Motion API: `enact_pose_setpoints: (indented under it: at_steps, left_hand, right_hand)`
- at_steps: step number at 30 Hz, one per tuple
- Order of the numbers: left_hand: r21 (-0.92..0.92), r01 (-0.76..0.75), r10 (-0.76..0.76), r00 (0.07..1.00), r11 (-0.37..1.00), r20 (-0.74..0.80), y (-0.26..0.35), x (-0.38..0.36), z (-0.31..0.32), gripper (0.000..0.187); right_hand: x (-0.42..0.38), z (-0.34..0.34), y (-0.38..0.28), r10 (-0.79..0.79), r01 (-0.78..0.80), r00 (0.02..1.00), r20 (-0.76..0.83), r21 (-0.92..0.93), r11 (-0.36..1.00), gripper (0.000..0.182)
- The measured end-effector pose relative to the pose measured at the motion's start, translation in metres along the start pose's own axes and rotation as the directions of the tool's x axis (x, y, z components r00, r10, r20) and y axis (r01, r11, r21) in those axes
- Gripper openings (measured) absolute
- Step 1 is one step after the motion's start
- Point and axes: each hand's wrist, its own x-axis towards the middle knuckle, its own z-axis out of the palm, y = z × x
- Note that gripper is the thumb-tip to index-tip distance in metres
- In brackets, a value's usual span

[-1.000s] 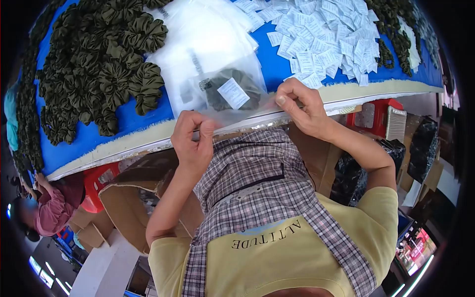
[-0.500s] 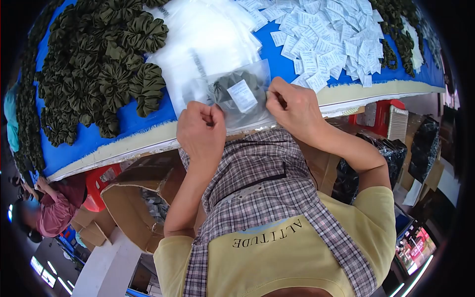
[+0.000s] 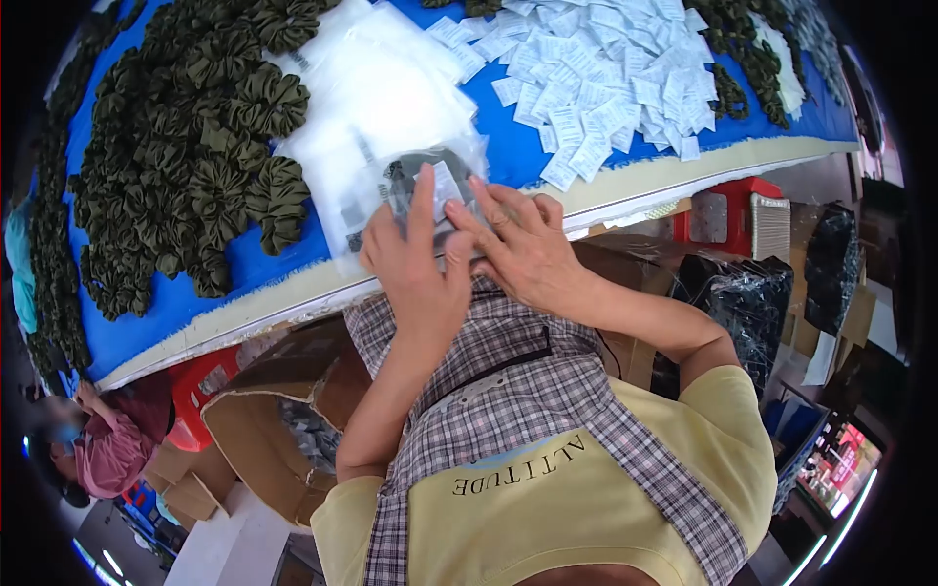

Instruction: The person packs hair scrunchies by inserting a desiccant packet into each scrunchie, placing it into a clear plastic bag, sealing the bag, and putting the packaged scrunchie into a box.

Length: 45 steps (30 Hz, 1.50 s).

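A clear plastic bag [image 3: 469,152] with a dark green scrunchie [image 3: 399,174] and a white printed label [image 3: 443,182] inside lies on a stack of clear bags [image 3: 391,88] near the table edge. My left hand [image 3: 418,264] rests on the bag's left part, fingers spread. Pressed on its right part is my right hand [image 3: 523,244], fingers apart and flat. The fingers cover the lower part of the bag. A pile of green scrunchies [image 3: 195,146] is to the left of the stack, and a heap of printed labels [image 3: 596,78] is to the right.
The blue table [image 3: 293,256] has a pale front edge. Below it stand an open cardboard box [image 3: 259,420], red stools [image 3: 718,217] and black wrapped bundles [image 3: 733,303]. At the far left a person in a pink top [image 3: 115,451] reaches to the table.
Both hands have let go of the bag's edges and opened out over it. The bag now lies flatter and further left in view, and the whole view has shifted slightly.
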Motion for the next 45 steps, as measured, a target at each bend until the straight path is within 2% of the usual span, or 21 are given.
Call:
enact_pose_setpoints:
  at_steps: [2,5,7,8,11,12,14,15,17,19,20,22,24,30,33,35,37,39,42,44,45]
  left_hand:
    - [-0.434,0.130,-0.149,0.989,0.891,-0.010,-0.006,0.004,0.003,0.057]
    - [-0.535,0.136,-0.168,0.986,0.834,-0.010,-0.012,0.013,-0.014,0.058]
    - [-0.586,0.270,-0.308,0.951,0.764,0.035,-0.015,0.012,-0.049,0.060]
    - [-0.585,0.336,-0.411,0.912,0.738,0.006,-0.009,0.010,-0.074,0.064]
    - [-0.171,0.204,-0.222,0.971,0.964,-0.093,-0.043,-0.020,-0.167,0.070]
    - [0.073,0.282,-0.283,0.959,0.957,0.005,-0.043,-0.032,-0.203,0.073]
    - [0.542,0.417,-0.561,0.818,0.730,0.126,-0.058,-0.066,-0.260,0.070]
    - [0.549,0.428,-0.570,0.814,0.718,0.112,-0.074,-0.086,-0.275,0.070]
    - [0.816,0.412,-0.589,0.801,0.406,-0.111,-0.109,-0.120,-0.285,0.063]
    - [0.661,0.336,-0.398,0.915,0.671,-0.062,-0.100,-0.091,-0.262,0.054]
    - [0.653,0.336,-0.395,0.917,0.679,-0.061,-0.095,-0.070,-0.241,0.054]
    - [0.326,0.204,-0.205,0.978,0.923,-0.030,-0.081,-0.022,-0.191,0.047]
    - [0.205,0.033,-0.033,0.999,0.978,-0.005,-0.075,0.019,-0.141,0.045]
    - [0.390,0.053,-0.073,0.997,0.919,0.037,-0.103,0.067,-0.081,0.055]
    - [0.484,0.103,-0.155,0.985,0.869,0.069,-0.107,0.073,-0.082,0.054]
    - [0.159,0.180,-0.163,0.980,0.971,-0.112,-0.107,0.071,-0.085,0.050]
    - [-0.188,0.172,-0.221,0.934,0.967,-0.280,-0.106,0.069,-0.090,0.046]
    - [-0.339,0.191,-0.290,0.918,0.921,-0.271,-0.094,0.066,-0.099,0.045]
    - [-0.741,0.212,-0.482,0.860,0.637,-0.168,-0.069,0.056,-0.106,0.041]
    - [-0.837,0.203,-0.471,0.879,0.508,-0.073,-0.062,0.050,-0.095,0.040]
    - [-0.836,0.209,-0.477,0.876,0.508,-0.071,-0.057,0.049,-0.087,0.040]
  right_hand:
    - [0.000,-0.002,0.004,-0.048,0.045,0.998,0.034,0.101,0.994,0.070]
    - [0.001,-0.018,0.018,-0.121,0.112,0.992,0.036,0.183,0.977,0.060]
    - [-0.004,-0.027,0.037,-0.092,0.162,0.978,-0.190,0.400,0.902,0.045]
    - [-0.001,-0.044,0.046,-0.032,0.107,0.968,-0.248,0.294,0.950,0.036]
    - [-0.001,-0.078,0.091,0.020,-0.044,0.986,-0.168,-0.140,0.989,0.033]
    - [-0.005,-0.078,0.101,0.058,-0.081,0.992,-0.115,-0.207,0.975,0.028]
    - [-0.005,-0.083,0.112,0.037,-0.053,0.995,-0.093,-0.176,0.983,0.026]
    - [-0.003,-0.085,0.115,0.028,-0.038,0.997,-0.066,-0.151,0.988,0.025]
    - [0.005,-0.086,0.115,0.015,-0.017,1.000,-0.014,-0.106,0.994,0.022]
    - [0.014,-0.090,0.113,0.022,-0.022,1.000,-0.003,-0.045,0.999,0.020]
    - [0.016,-0.096,0.113,0.037,-0.037,0.999,0.013,0.006,0.999,0.019]
    - [0.020,-0.110,0.113,0.069,-0.073,0.996,0.049,0.101,0.992,0.016]
    - [0.033,-0.117,0.111,0.155,-0.159,0.987,0.039,0.179,0.971,0.011]
    - [0.116,-0.092,0.150,0.204,-0.168,0.939,-0.277,0.149,0.975,0.013]
    - [0.177,-0.077,0.164,-0.003,-0.010,0.908,-0.419,-0.029,1.000,0.007]
    - [0.209,-0.051,0.164,-0.049,0.023,0.894,-0.445,-0.064,0.998,0.005]
    - [0.226,-0.021,0.166,-0.098,-0.247,0.869,-0.485,-0.598,0.763,0.006]
    - [0.227,-0.021,0.164,-0.127,-0.201,0.856,-0.502,-0.548,0.812,0.005]
    - [0.217,-0.033,0.162,-0.200,-0.046,0.813,-0.546,-0.404,0.914,0.003]
    - [0.192,-0.058,0.134,-0.114,0.054,0.829,-0.547,-0.125,0.991,0.006]
    - [0.179,-0.068,0.114,-0.113,0.056,0.833,-0.542,-0.121,0.991,0.006]
